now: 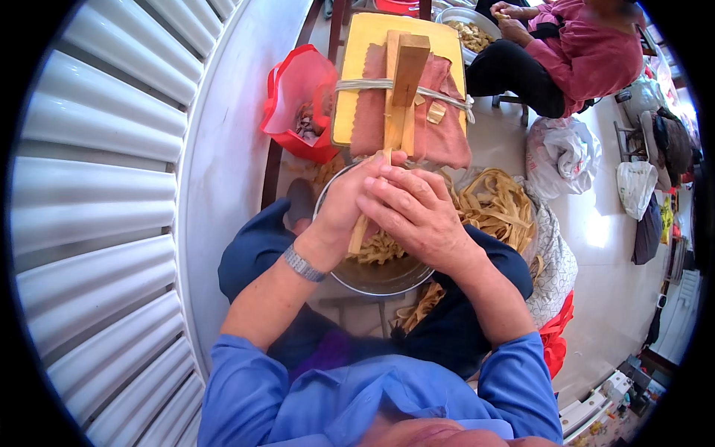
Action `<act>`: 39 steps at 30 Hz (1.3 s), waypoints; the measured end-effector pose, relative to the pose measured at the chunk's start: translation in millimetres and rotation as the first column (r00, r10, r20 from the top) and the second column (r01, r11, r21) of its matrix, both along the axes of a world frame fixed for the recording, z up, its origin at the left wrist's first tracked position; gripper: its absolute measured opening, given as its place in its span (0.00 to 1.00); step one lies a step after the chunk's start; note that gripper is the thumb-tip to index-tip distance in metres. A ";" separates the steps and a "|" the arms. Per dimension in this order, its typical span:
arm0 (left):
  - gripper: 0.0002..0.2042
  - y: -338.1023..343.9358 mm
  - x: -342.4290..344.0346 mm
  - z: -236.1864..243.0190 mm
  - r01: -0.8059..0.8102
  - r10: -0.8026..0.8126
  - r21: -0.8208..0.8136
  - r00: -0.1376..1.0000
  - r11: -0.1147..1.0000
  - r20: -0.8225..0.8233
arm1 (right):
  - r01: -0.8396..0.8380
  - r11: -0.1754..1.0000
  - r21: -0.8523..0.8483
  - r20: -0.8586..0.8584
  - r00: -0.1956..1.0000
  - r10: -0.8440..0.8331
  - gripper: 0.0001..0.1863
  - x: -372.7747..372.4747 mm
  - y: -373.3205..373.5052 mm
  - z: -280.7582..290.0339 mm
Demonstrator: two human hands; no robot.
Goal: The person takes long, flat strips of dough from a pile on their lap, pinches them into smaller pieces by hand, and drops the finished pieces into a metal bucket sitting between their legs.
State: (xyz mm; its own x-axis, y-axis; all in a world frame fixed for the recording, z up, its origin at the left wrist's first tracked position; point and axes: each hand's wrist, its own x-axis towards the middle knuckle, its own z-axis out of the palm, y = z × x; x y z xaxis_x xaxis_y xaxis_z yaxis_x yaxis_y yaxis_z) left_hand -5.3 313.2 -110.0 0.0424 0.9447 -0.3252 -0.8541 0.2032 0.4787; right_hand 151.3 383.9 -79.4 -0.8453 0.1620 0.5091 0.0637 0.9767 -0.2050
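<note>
My left hand (342,205) and my right hand (413,212) are closed together on a flat tan strip (358,232) over a metal basin (361,289) holding short tan pieces, between my knees. My right fingers lie across the left hand. The strip's upper part reaches the near end of a wooden bar (395,123) with an upright wood block (410,67), bound by white cord (357,84) to a yellow board (361,33) with a pink cloth (447,141). Small pale pieces (436,112) lie on the cloth. What my fingertips grip is partly hidden.
A heap of tan strips (495,208) lies right of the basin. A red bag (287,138) stands left of the board. A ribbed white radiator (104,186) runs along the left. A seated person (566,67) works by another basin (477,18) at upper right, near white plastic bags (558,160).
</note>
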 end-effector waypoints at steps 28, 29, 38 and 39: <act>0.09 -14.0 22.1 20.9 0.654 -0.593 -0.245 0.384 0.716 -0.708 | 0.130 0.436 -0.890 -0.031 0.939 -0.342 0.08 14.2 9.4 -0.3; 0.10 -25.6 31.3 -9.0 0.626 -0.304 -0.024 0.345 0.779 -0.888 | 0.143 0.478 -0.866 -0.001 0.957 -0.290 0.07 15.2 11.2 -3.4; 0.13 -13.6 19.1 6.6 0.265 -0.265 -0.017 0.960 0.964 -0.085 | 0.182 0.776 -0.604 -0.071 0.958 -0.280 0.13 25.6 23.6 -10.8; 0.13 -12.8 18.4 5.5 0.224 -0.224 -0.010 0.972 0.974 -0.076 | 0.140 0.838 -0.527 -0.136 0.960 -0.246 0.15 23.8 25.8 -7.3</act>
